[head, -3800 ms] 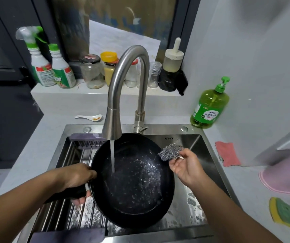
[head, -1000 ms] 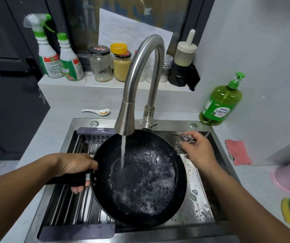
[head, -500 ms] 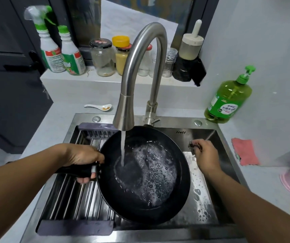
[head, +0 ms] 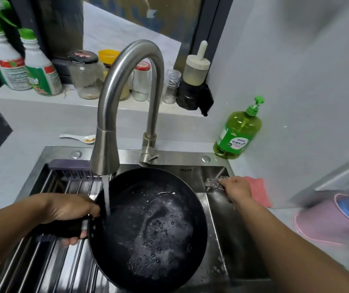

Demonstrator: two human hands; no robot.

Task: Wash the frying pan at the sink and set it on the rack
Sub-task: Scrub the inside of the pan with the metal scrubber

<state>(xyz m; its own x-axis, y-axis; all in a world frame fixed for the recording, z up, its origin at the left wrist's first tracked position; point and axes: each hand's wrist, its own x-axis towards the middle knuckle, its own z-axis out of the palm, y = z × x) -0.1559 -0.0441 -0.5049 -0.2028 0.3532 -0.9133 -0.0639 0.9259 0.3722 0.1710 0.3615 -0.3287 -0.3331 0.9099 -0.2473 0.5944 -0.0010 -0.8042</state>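
1. The rack [head: 49, 246], a set of stiff metal bars in a dark frame, spans the left half of the sink [head: 215, 166]; its bars are wet and smooth.
2. The left hand [head: 68, 210] is curled tight round the black handle [head: 63, 229] of the frying pan [head: 148, 229], thumb on top. That handle is judged the right place to hold: matte, thick and less slippery than the wet rim.
3. The frying pan is held over the sink, partly above the rack, under the faucet [head: 106, 144]. It is round, dark, rigid and probably heavy for one hand; foamy water pools inside, so it will slosh if tipped fast.
4. Running water strikes the pan's near-left rim.
5. The right hand [head: 235, 189] pinches a wiry, springy steel scourer [head: 214, 183] at the sink's back right corner; whether the scourer touches the ledge cannot be told.
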